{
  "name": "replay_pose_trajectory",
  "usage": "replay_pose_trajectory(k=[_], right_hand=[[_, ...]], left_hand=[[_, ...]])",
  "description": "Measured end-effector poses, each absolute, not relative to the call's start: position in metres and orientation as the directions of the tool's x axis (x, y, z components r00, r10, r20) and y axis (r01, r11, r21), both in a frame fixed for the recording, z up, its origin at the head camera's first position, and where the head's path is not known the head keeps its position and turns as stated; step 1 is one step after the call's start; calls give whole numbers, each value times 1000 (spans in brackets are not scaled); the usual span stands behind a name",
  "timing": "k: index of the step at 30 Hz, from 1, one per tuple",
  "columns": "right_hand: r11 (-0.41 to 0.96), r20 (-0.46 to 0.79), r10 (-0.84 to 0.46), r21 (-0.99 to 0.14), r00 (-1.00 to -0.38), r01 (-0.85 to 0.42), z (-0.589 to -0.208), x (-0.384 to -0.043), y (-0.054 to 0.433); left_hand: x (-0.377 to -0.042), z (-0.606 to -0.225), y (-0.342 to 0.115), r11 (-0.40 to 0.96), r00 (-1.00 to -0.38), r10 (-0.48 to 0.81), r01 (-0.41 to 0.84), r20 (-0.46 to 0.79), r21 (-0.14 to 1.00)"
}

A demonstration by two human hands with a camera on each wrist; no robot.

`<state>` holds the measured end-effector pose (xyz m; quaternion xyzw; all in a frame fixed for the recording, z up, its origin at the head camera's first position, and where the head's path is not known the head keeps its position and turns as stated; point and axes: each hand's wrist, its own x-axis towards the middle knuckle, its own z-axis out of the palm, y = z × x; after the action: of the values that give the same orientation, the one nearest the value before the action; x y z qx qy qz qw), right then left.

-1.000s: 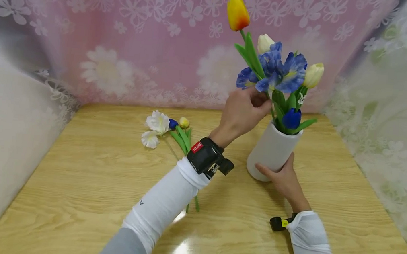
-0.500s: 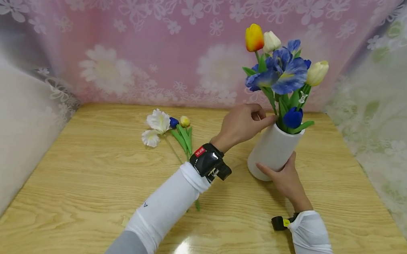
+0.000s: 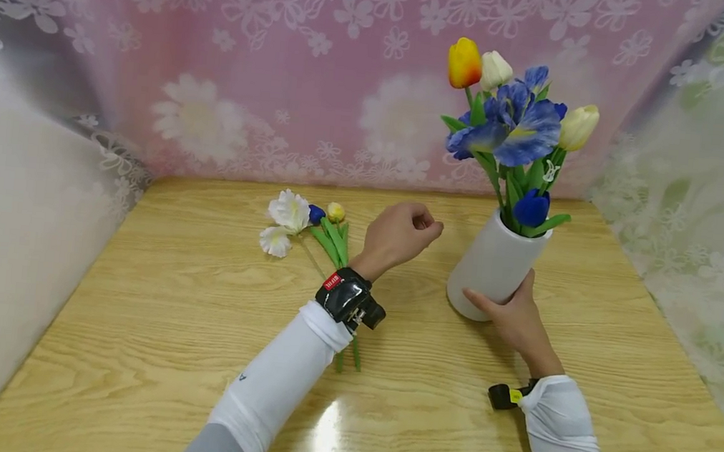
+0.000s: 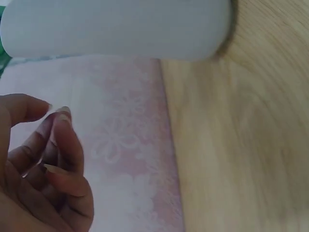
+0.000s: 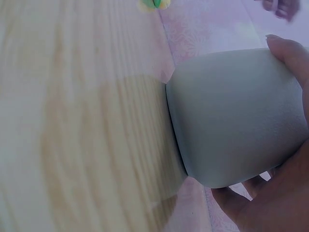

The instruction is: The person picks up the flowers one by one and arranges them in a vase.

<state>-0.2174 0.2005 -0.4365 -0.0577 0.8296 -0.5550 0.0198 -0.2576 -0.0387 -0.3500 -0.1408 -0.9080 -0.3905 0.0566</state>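
Observation:
In the head view a white vase (image 3: 493,273) stands at the right of the table. My right hand (image 3: 515,318) grips it low down, thumb and fingers around its side. Artificial flowers fill the vase: a blue iris (image 3: 525,132), a yellow-orange tulip (image 3: 465,64), two cream tulips and a dark blue tulip (image 3: 531,208) low at the rim. My left hand (image 3: 400,233) is left of the vase and apart from it. Its fingers (image 4: 70,145) are loosely curled with nothing between them, the thumb close to the fingertips.
Left of the vase lie a white iris (image 3: 289,210), a small blue tulip (image 3: 316,214) and a yellow tulip (image 3: 336,212), their stems partly hidden under my left forearm. Floral curtains (image 3: 272,67) hang behind the wooden table (image 3: 166,324).
My left hand has lowered the yellow-orange tulip into the vase, let go of its stem and drawn back to the left. The right hand keeps its grip on the vase.

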Motion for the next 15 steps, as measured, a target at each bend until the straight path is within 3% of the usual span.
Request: replay_pose_trajectory(k=[9, 15], right_hand=[[360, 34, -125, -930, -992, -77, -435, -218, 201], [360, 34, -126, -930, -991, -77, -437, -219, 201]], left_hand=[[-255, -389, -85, 726, -992, 124, 77, -19, 683], [-247, -403, -112, 779, -996, 21, -39, -87, 626]])
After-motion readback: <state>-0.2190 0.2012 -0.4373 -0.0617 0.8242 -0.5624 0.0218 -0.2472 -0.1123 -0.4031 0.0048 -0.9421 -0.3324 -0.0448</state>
